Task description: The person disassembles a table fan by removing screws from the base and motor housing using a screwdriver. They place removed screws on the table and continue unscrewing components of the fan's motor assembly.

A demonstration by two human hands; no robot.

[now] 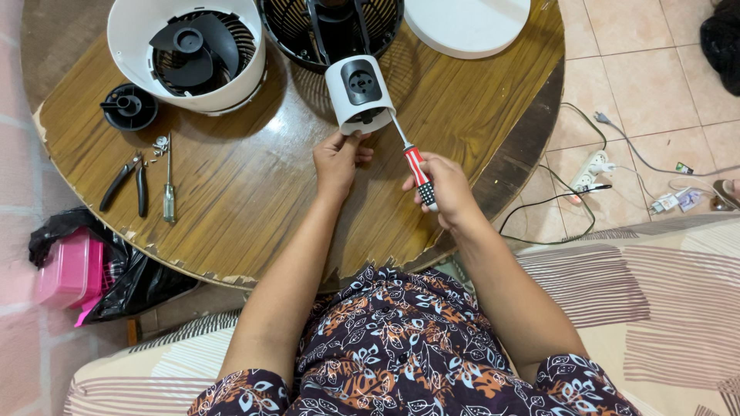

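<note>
My left hand (337, 160) grips the lower edge of a white cylindrical fan motor housing (357, 94) with a dark round insert on its face. It is joined to a black fan grille (333, 29) lying at the table's far edge. My right hand (445, 189) holds a screwdriver (414, 166) with a red, white and black handle. Its metal shaft points up and left, the tip at the housing's lower right edge.
On the round wooden table (254, 200) lie a white fan shell with a black blade (189, 50), a black cap (129, 106), small screws (159, 145), pliers (127, 181), a second screwdriver (168, 185) and a white disc (466, 23). A power strip (592, 169) and cables lie on the tiled floor at right.
</note>
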